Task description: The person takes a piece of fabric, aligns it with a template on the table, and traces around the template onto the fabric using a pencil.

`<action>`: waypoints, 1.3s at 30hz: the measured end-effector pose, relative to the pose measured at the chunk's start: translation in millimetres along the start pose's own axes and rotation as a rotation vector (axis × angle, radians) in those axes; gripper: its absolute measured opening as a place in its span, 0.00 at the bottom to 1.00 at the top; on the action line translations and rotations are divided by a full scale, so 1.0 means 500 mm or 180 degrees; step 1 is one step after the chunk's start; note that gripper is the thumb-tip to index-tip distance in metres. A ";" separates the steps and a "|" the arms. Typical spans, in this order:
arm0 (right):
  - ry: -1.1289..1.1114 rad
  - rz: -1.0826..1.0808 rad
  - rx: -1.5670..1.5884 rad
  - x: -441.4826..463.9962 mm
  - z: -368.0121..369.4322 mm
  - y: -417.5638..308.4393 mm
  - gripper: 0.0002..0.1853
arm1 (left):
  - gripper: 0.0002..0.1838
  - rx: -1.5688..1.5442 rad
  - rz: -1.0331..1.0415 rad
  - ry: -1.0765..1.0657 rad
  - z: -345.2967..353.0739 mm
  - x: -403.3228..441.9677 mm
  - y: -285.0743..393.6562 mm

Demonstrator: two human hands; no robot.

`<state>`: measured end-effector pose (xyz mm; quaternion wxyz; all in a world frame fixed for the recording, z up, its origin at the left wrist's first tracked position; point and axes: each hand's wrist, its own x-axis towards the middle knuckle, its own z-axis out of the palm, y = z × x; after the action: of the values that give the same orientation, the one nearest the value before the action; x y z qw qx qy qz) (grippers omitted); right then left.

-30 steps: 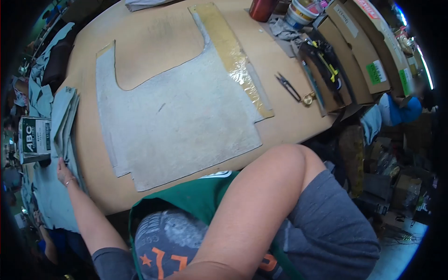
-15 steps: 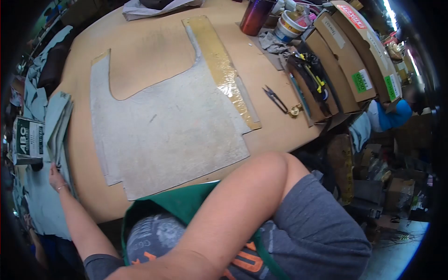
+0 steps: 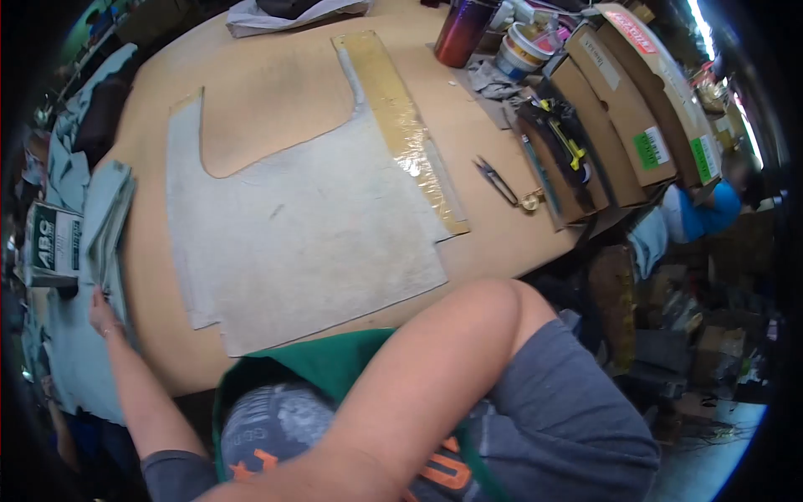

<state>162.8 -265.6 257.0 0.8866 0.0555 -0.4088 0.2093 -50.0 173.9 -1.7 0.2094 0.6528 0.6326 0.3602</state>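
At the left table edge, my left hand [image 3: 102, 316] has its fingers closed on the edge of a pale green folded fabric [image 3: 107, 222], which hangs over the side. My right arm [image 3: 418, 376] crosses in front of my body toward the lower left, and its hand is outside the picture. A large grey pattern piece [image 3: 309, 234] with a deep cutout lies flat on the table, with yellowish tape [image 3: 389, 109] along its right arm. Beside the fabric stands a green and white box [image 3: 54, 243] marked ABC.
Thread snips [image 3: 497, 181] and a small brass-coloured object [image 3: 530, 202] lie on the wooden table [image 3: 485, 243]. To the right are cardboard boxes [image 3: 615, 109], a tool holder [image 3: 556, 151], a white tub [image 3: 523, 52] and a red-purple tumbler [image 3: 460, 33]. Another person's arm [image 3: 60, 427] shows dimly at lower left.
The view has shifted slightly, so the table things sit a little further right. My left hand stays at the fabric edge, and my right arm remains across my body.
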 end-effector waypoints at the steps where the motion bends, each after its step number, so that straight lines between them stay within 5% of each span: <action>1: -0.0068 0.0074 -0.0054 -0.012 -0.014 -0.006 0.09 | 0.23 -0.0037 0.0012 -0.0096 0.003 0.022 -0.015; 8: -0.0791 0.1188 -0.0665 -0.021 -0.098 -0.053 0.10 | 0.22 0.0141 0.0121 0.0060 -0.021 0.029 0.011; 10: -0.1684 0.1189 -0.0869 -0.018 -0.176 -0.059 0.12 | 0.22 0.0016 0.0119 0.0036 -0.010 0.025 0.011; 12: -0.1881 0.1802 -0.1836 -0.023 -0.247 -0.087 0.10 | 0.21 0.0011 0.0160 0.0036 -0.012 0.024 0.001; 14: -0.1989 0.1711 -0.3653 -0.056 -0.332 -0.109 0.11 | 0.19 -0.0473 0.0080 0.0112 0.010 0.054 -0.045; 15: -0.2100 0.1737 -0.4365 -0.079 -0.376 -0.120 0.11 | 0.17 0.0101 0.0182 0.0119 0.001 0.035 -0.017; 17: -0.0718 0.3009 -0.5252 -0.106 -0.402 -0.150 0.10 | 0.17 -0.0420 0.0324 0.0235 0.008 0.005 0.002; 21: 0.0209 0.3468 -0.5789 -0.125 -0.445 -0.178 0.12 | 0.17 -0.0528 0.0127 0.0233 -0.019 -0.058 0.080; 29: 0.0510 0.3392 -0.5864 -0.131 -0.422 -0.175 0.12 | 0.14 -0.1267 -0.0021 0.0238 -0.008 -0.082 0.115; 32: 0.0120 0.2884 -0.6877 -0.153 -0.460 -0.201 0.12 | 0.13 -0.1389 -0.0004 0.0205 0.002 -0.061 0.086; 35: 0.1135 0.3079 -0.7613 -0.163 -0.507 -0.268 0.14 | 0.11 -0.1511 -0.0238 0.0244 -0.015 -0.083 0.112; 39: 0.0490 0.1753 -0.8435 -0.197 -0.553 -0.340 0.13 | 0.12 -0.2421 -0.0340 0.0182 -0.028 -0.074 0.125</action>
<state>370.6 -377.5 13.2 0.2235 -0.9275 -0.2491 -0.1666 -15.9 128.0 45.6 0.4373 0.4844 0.4925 0.5758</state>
